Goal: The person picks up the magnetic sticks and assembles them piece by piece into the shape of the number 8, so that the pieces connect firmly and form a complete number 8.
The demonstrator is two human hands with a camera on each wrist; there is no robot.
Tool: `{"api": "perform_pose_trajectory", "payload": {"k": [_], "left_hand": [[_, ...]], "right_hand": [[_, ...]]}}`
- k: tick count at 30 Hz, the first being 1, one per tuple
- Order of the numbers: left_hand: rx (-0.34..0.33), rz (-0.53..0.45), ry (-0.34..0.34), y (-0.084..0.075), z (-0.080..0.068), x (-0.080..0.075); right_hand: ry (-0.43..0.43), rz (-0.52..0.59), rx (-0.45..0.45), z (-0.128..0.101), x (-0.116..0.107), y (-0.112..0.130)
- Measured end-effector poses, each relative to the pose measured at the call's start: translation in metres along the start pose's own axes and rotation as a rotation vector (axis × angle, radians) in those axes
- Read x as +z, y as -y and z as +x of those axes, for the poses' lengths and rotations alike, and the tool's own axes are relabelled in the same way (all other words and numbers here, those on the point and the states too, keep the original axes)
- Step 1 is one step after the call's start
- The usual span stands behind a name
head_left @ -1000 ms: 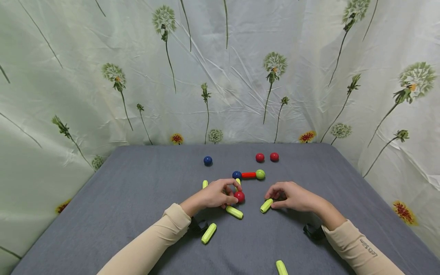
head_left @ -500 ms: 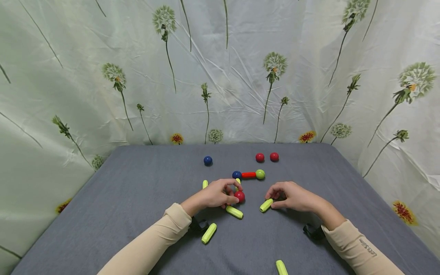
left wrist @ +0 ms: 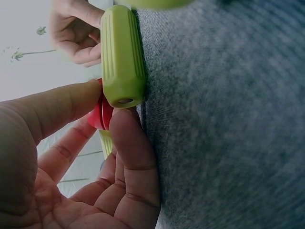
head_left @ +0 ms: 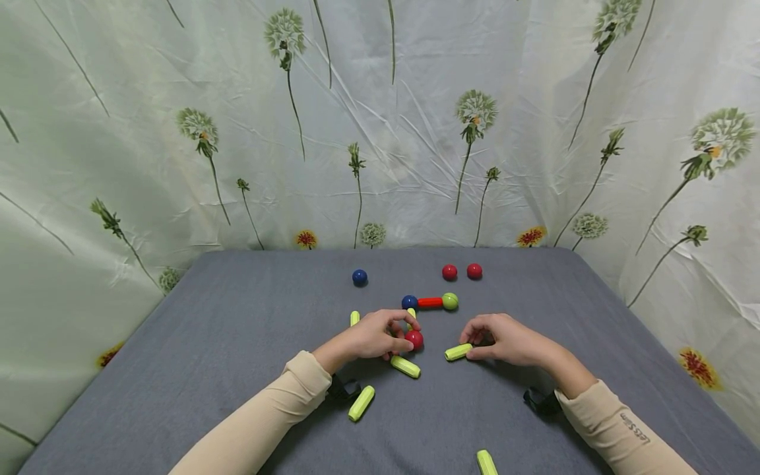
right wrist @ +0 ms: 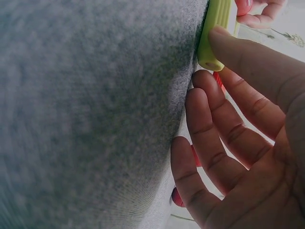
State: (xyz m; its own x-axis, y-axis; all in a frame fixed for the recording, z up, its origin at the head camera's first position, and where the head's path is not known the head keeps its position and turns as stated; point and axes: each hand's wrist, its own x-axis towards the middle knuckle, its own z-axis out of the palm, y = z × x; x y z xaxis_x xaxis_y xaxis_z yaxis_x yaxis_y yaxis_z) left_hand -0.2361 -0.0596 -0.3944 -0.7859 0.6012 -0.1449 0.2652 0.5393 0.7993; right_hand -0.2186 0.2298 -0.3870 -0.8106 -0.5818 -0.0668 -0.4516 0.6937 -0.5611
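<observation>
Now — left fingers point(head_left: 399, 335) pinch glossy red ball point(head_left: 413, 339) | right fingers point(head_left: 475, 344) pinch ribbed green rod point(head_left: 458, 351)

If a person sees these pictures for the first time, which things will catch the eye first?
First the two hands at the middle of the grey table: the left hand pinches a red ball, and the right hand holds one end of a green rod lying on the cloth. Just behind them lies a red rod joining a blue ball and a green ball.

Bottom green stick point(head_left: 486, 462) cut by frame edge.
</observation>
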Motion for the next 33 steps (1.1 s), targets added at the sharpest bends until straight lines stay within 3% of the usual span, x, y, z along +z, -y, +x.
{"api": "perform_pose_trajectory", "payload": {"k": [21,33], "left_hand": [[0.006,-0.003,0.015,0.001,0.0,-0.002],[0.0,-0.005,0.008,0.002,0.001,-0.001]], "right_hand": [[-0.016,0.018,0.041,0.008,0.002,0.002],[-0.013,0.008,0.017,0.015,0.004,0.006]]}}
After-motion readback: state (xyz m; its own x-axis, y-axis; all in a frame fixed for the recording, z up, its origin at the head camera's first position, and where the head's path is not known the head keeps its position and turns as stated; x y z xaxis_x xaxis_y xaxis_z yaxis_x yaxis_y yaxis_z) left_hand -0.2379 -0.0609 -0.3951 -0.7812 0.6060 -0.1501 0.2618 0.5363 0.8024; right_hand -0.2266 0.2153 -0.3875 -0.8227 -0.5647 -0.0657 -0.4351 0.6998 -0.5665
